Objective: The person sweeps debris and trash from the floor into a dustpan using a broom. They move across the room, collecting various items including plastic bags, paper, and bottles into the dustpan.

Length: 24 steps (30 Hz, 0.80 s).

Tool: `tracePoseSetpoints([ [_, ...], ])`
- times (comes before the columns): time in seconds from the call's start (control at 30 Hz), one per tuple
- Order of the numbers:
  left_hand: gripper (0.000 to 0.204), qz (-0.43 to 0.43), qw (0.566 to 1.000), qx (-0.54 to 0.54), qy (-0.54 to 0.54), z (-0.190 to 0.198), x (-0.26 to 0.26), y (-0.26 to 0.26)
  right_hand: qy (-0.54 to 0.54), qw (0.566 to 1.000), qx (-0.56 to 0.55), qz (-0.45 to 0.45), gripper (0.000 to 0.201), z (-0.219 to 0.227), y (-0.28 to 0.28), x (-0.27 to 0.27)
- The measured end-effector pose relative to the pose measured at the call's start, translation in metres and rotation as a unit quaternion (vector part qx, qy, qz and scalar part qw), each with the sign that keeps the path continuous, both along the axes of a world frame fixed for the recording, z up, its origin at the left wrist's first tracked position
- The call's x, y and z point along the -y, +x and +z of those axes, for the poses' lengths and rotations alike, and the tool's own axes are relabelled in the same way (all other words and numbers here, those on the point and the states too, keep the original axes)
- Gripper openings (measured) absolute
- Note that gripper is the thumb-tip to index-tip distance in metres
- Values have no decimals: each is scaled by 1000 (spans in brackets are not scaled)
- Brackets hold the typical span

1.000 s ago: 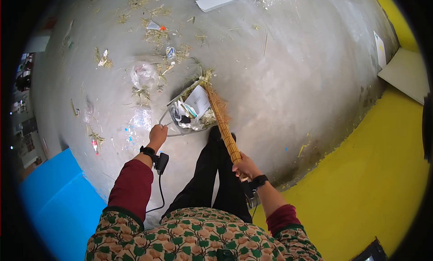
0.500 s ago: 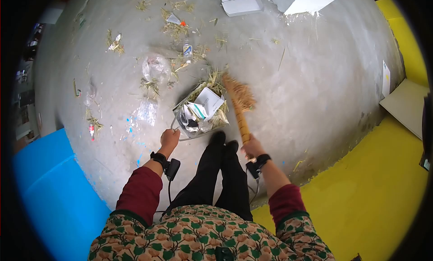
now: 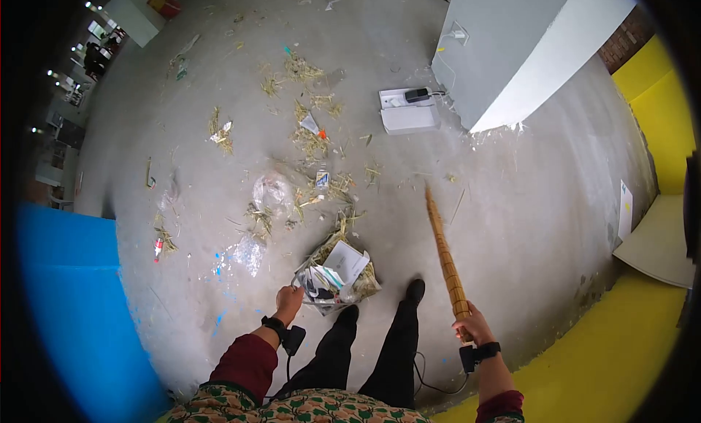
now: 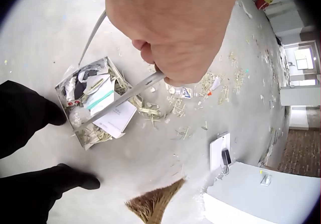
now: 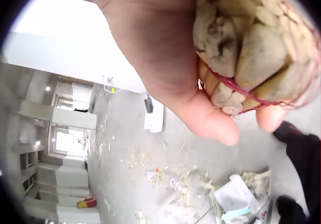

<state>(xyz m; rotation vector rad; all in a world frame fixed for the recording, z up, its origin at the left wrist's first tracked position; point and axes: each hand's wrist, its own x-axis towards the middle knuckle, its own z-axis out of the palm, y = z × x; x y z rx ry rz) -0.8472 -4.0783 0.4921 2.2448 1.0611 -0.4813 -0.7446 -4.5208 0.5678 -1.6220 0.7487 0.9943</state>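
My left hand (image 3: 290, 302) grips the grey loop handle (image 4: 123, 99) of a dustpan (image 3: 334, 306) by my feet. The dustpan is heaped with straw bits, a white box (image 3: 346, 263), papers and plastic. On the right, my right hand (image 3: 475, 324) holds a straw broom (image 3: 447, 269) round its handle, which points away from me. The broom's butt (image 5: 251, 48), tied with red string, fills the top of the right wrist view. Its bristle head (image 4: 155, 199) shows in the left wrist view, apart from the dustpan.
Straw clumps (image 3: 303, 69), a clear plastic bag (image 3: 272, 193), a labelled bottle (image 3: 322, 178) and a red-labelled bottle (image 3: 158, 249) litter the concrete floor. An open white box (image 3: 410, 118) with a black adapter lies beside a white pillar (image 3: 504, 50). Blue (image 3: 69, 277) and yellow panels flank me.
The broom has swung off the dustpan out to the right, away from it. My right foot has stepped rightward, and the head view has tilted up to show more floor and the pillar.
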Motion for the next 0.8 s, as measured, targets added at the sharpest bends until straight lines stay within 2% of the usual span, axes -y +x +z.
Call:
tracePoseSetpoints([
  [0.07, 34, 46, 999, -7, -28, 0, 11, -3, -10, 1000, 16, -14, 48, -37, 47, 31],
  [0.1, 34, 26, 999, -19, -40, -17, 12, -20, -16, 999, -1, -47, 34, -58, 72, 44],
  [0.13, 34, 5, 998, -32, -55, -37, 13, -31, -1, 998, -11, -60, 31, -80, 92, 55],
  [0.2, 34, 57, 995, -86, -15, -18, 44, -23, -27, 997, -52, -41, 33, -100, 109, 42],
  [0.23, 34, 35, 994, -88, 61, -33, 46, -30, -61, 997, -33, 18, 36, -110, 97, 27],
  [0.27, 34, -106, 987, -71, 102, -69, 27, -58, -98, 992, -16, 82, 43, -111, 77, 9],
  [0.3, 34, -99, 991, -41, 78, -67, 22, -62, -97, 988, -20, 121, 52, -108, 55, -8],
  [0.33, 33, 92, 994, -47, -36, -53, 29, -51, -68, 981, -19, 179, 58, -102, 33, -19],
  [0.37, 31, 102, 993, -49, -26, -52, 27, -53, -50, 974, -55, 214, 56, -81, 20, -31],
  [0.43, 31, 114, 992, -14, -59, -24, 37, -38, 45, 957, -124, 258, 54, -54, 6, -36],
  [0.53, 32, 132, 990, -42, -20, -20, 36, -32, 116, 964, -155, 185, 71, -23, 13, -11],
  [0.6, 32, 129, 991, -41, -21, -27, 33, -40, 76, 972, -132, 181, 77, -14, 32, 25],
  [0.7, 33, 123, 992, -29, -22, -26, 36, -42, -20, 988, -43, 148, 81, -9, 96, 66],
  [0.73, 33, 119, 992, -22, -22, -24, 38, -41, -45, 992, -32, 116, 68, -10, 124, 70],
  [0.8, 34, 125, 991, -36, -17, -26, 37, -42, -26, 995, 0, 92, 48, -57, 180, 83],
])
